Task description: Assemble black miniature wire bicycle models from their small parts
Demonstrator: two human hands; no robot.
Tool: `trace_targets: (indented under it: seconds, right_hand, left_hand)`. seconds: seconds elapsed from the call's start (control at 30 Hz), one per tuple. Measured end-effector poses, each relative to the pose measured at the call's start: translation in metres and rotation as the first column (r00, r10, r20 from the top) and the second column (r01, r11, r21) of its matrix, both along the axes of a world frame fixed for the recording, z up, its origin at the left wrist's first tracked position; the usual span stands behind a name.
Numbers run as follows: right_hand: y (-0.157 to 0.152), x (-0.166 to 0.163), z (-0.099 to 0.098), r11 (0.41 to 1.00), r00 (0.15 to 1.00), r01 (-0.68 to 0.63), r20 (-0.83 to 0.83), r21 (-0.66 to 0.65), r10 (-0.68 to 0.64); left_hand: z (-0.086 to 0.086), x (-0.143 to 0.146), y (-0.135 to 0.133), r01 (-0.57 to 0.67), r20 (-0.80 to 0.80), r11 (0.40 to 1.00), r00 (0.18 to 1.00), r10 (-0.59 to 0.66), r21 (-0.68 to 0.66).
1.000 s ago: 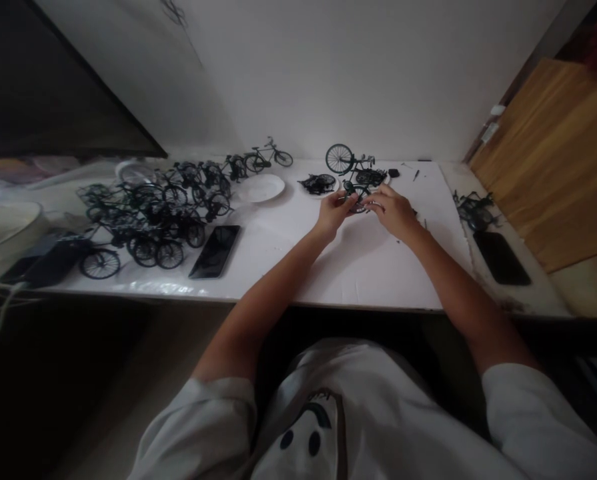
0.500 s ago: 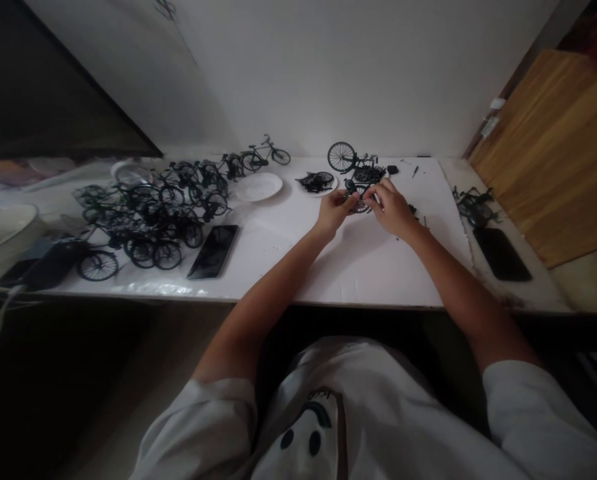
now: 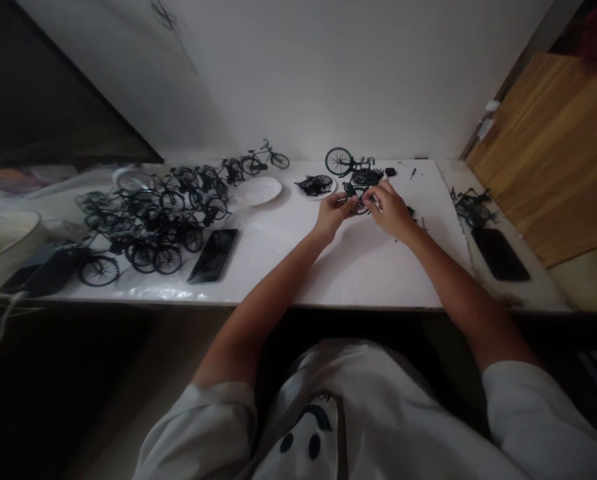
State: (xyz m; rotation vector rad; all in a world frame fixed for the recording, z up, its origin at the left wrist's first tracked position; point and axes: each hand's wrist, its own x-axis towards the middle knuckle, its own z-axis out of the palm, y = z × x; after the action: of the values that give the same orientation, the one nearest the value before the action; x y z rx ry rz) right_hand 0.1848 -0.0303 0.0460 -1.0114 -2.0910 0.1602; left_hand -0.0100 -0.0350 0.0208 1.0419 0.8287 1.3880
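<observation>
My left hand (image 3: pixel 332 215) and my right hand (image 3: pixel 391 210) meet over the white table (image 3: pixel 358 267), both pinched on a small dark model bicycle part (image 3: pixel 359 198) held between them. The part is mostly hidden by my fingers. Just behind it stands a partly built model bicycle (image 3: pixel 351 163) with one large spoked wheel. A small white dish of dark parts (image 3: pixel 317 185) lies left of that.
A heap of finished black model bicycles (image 3: pixel 151 213) fills the table's left half, with a lone one (image 3: pixel 264 158) by the wall. An empty white plate (image 3: pixel 257 191), a black phone (image 3: pixel 214 245), another phone (image 3: pixel 501 255) at right, more bicycle parts (image 3: pixel 471 207) and a wooden panel (image 3: pixel 548 160).
Both hands stay together on the small part with only slight finger shifts; the view has drifted a little.
</observation>
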Motion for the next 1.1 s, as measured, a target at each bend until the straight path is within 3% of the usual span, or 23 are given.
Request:
trace_targets:
  seconds: [0.23, 0.47, 0.67, 0.87, 1.1]
  right_hand:
    - [0.003, 0.001, -0.003, 0.998, 0.997, 0.008, -0.080, -0.055, -0.013]
    - [0.017, 0.002, -0.014, 0.985, 0.951, 0.111, -0.274, -0.136, -0.145]
    - [0.018, -0.002, -0.010, 0.962, 0.909, -0.014, -0.405, -0.271, -0.101]
    - [0.013, -0.002, -0.002, 0.899, 0.831, -0.209, -0.554, -0.386, -0.044]
    - [0.008, 0.006, 0.012, 0.804, 0.775, -0.255, -0.610, -0.537, -0.162]
  left_hand:
    - [0.000, 0.000, -0.001, -0.008, 0.010, 1.000, 1.000, 0.008, 0.005]
    - [0.004, 0.000, -0.005, -0.027, 0.014, 0.998, 1.000, 0.026, 0.059]
    - [0.006, 0.001, -0.006, 0.005, -0.032, 0.997, 0.999, -0.002, 0.077]
    - [0.002, -0.002, -0.002, 0.151, -0.089, 0.984, 0.986, -0.142, 0.100]
    - [0.004, -0.012, 0.001, 0.287, -0.194, 0.958, 0.940, -0.282, -0.001]
